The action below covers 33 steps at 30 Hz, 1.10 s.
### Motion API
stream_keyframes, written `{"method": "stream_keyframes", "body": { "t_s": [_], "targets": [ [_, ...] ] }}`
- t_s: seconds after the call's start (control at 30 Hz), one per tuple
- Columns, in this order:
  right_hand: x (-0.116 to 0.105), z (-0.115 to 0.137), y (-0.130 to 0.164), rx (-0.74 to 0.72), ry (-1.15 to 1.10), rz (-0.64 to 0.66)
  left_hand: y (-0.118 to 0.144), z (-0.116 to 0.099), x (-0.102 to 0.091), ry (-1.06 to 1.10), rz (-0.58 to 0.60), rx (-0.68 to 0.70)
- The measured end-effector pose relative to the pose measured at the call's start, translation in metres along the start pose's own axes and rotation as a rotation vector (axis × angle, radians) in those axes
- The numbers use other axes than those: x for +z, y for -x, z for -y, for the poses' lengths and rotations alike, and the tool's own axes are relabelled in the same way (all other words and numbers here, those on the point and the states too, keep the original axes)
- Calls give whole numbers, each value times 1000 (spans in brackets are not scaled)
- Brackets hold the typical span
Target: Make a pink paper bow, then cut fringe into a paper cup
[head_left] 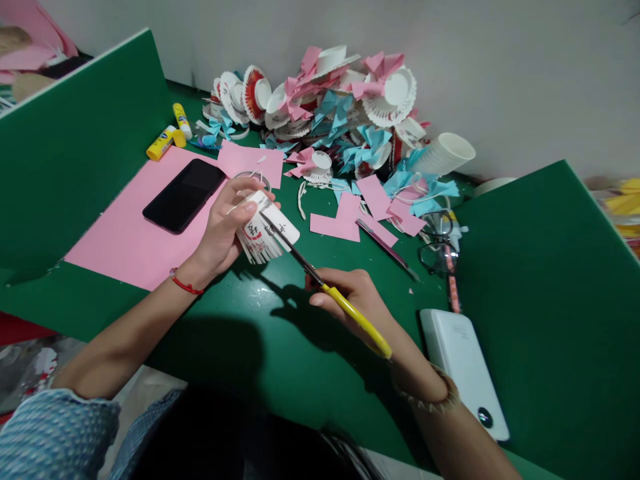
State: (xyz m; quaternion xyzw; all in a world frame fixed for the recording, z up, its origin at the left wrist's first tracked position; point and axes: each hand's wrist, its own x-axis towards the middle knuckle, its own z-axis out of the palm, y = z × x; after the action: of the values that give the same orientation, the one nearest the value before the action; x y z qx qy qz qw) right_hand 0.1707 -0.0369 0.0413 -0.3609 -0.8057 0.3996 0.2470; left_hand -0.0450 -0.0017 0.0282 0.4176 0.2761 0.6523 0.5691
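My left hand (227, 217) grips a white paper cup (285, 230) with printed red and black marks, tilted above the green table. One side of its wall is slit into narrow strips that fan downward. In my right hand (353, 297) is a pair of scissors (357, 317) with yellow handles. Their dark blades reach up and left to the cup, the tip lying over its printed wall. Whether the blades are cutting paper there I cannot tell. Part of the cup is hidden behind my left fingers.
A black phone (185, 195) lies on pink paper (115, 237), near glue sticks (161, 143). Cut-cup decorations (340, 107) are heaped along the wall. Pink scraps (345, 220), a pen-like cutter (385, 247), glasses (437, 257) and a white power bank (465, 370) lie rightward. Green partitions (555, 320) flank the table.
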Motion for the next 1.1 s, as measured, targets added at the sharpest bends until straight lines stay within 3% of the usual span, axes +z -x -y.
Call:
{"method": "stream_keyframes", "body": {
  "t_s": [0.4, 0.5, 0.67, 1.1],
  "targets": [
    [1, -1, -1, 83, -30, 13, 0, 0, 2, -21, -75, -8],
    [-1, 1, 0, 127, -85, 68, -2, 2, 0, -43, -94, 0],
    [-5, 2, 3, 64, -128, 225, -6, 0, -8, -55, -156, 69],
    [-6, 4, 4, 40, -123, 198, -1, 0, -1, -43, -125, 33]
  ]
}}
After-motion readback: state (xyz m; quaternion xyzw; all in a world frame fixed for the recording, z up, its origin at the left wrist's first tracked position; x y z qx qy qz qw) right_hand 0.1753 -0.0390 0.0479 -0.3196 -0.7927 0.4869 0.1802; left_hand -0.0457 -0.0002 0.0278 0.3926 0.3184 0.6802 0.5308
